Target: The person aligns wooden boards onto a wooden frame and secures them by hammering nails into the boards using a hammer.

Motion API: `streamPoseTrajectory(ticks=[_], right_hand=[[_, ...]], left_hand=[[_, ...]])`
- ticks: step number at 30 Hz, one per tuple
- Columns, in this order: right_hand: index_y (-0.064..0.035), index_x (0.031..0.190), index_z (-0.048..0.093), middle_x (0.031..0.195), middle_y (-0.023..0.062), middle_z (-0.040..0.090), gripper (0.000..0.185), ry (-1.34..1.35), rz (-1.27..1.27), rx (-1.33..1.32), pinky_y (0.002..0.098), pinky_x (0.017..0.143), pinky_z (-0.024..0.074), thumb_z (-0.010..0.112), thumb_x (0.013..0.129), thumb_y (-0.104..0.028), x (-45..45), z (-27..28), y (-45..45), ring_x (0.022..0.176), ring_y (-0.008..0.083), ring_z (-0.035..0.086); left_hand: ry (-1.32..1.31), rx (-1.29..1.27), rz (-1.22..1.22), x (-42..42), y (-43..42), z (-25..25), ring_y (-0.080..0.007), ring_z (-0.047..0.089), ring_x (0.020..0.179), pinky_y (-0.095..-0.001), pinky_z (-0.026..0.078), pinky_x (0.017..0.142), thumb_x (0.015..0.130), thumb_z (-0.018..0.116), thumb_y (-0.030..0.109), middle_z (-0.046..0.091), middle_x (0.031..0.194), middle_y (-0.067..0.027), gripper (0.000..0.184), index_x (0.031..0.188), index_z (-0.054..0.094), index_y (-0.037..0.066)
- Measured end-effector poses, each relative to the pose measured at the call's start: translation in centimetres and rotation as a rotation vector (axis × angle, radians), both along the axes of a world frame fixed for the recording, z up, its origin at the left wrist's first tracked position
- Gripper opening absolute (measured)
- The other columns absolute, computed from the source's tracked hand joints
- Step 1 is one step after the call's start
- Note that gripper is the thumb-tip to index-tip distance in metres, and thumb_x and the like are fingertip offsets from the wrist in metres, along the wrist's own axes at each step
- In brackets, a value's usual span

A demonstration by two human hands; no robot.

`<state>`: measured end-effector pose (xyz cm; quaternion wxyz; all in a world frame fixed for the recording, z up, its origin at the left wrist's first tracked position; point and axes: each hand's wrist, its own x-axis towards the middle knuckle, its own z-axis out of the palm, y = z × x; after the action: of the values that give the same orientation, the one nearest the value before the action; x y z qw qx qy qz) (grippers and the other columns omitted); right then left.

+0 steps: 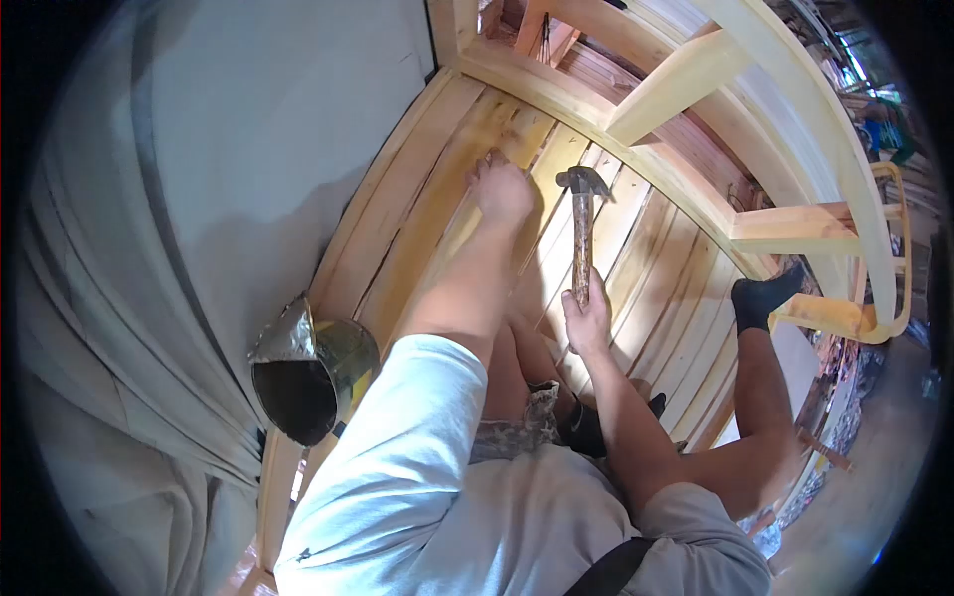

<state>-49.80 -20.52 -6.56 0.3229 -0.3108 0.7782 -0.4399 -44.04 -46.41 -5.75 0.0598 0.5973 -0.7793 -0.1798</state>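
Observation:
My right hand (588, 316) is wrapped round the lower handle of a claw hammer (582, 233). The hammer points away from me, its dark head raised and its wooden handle worn and mottled. Farther forward and to the left, my left hand (502, 187) rests at the wooden planks (437, 184), fingers bent and drawn together against the surface. Whatever those fingers may pinch is too small or hidden to make out. Dark gaps run between the light-coloured planks, and small marks show near their far ends.
An open metal can (348, 358) with a bent-up lid stands at my left, beside a draped grey cloth (169, 328). A wooden frame with crosspieces (686, 84) rises along the far right edge of the planks. My sock-covered foot (760, 295) is near a yellow frame (845, 316).

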Motion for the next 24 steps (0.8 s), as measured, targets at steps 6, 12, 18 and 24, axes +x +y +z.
streamPoseTrajectory(ticks=[6, 12, 18, 24], right_hand=[[-0.0072, 0.139, 0.054, 0.112, 0.0179, 0.065, 0.056, 0.355, 0.028, -0.108, 0.0457, 0.088, 0.0516, 0.073, 0.086, -0.01, -0.5, -1.9, 0.3, 0.099, 0.0392, 0.065], [-0.0044, 0.116, 0.059, 0.097, 0.0164, 0.061, 0.034, 0.224, -0.005, 0.143, 0.0451, 0.08, 0.0504, 0.074, 0.087, -0.014, -0.5, -1.4, 0.6, 0.088, 0.0347, 0.062], [-0.0027, 0.111, 0.059, 0.089, 0.0147, 0.06, 0.028, 0.165, -0.007, 0.125, 0.0434, 0.077, 0.0497, 0.072, 0.088, -0.014, -0.7, -2.5, 0.9, 0.081, 0.031, 0.06], [-0.0039, 0.103, 0.055, 0.073, 0.0018, 0.055, 0.018, 0.328, 0.023, 0.075, 0.0322, 0.055, 0.0462, 0.068, 0.092, -0.009, -1.1, -3.6, 1.1, 0.06, 0.013, 0.054]], left_hand=[[0.079, -0.002, -0.066, 1.0, -1.7, -1.1, -0.0374, 0.058, 0.12, -0.0491, 0.048, 0.103, 0.088, 0.073, 0.033, 0.061, 0.129, -0.0197, 0.039, 0.11, 0.075, 0.001], [0.007, 0.006, -0.127, 1.2, -2.6, -1.6, -0.0376, 0.055, 0.121, -0.0484, 0.047, 0.105, 0.088, 0.074, 0.036, 0.058, 0.131, -0.0214, 0.032, 0.104, 0.08, 0.009], [0.052, 0.108, -0.053, 0.7, -1.2, -0.6, -0.0412, 0.045, 0.128, -0.0513, 0.039, 0.111, 0.086, 0.07, 0.024, 0.048, 0.136, -0.0223, 0.034, 0.109, 0.076, -0.001], [0.018, 0.133, -0.077, 1.0, -1.0, 0.3, -0.0415, 0.045, 0.129, -0.0525, 0.04, 0.11, 0.091, 0.067, 0.025, 0.045, 0.14, -0.0222, 0.037, 0.115, 0.074, -0.002]])
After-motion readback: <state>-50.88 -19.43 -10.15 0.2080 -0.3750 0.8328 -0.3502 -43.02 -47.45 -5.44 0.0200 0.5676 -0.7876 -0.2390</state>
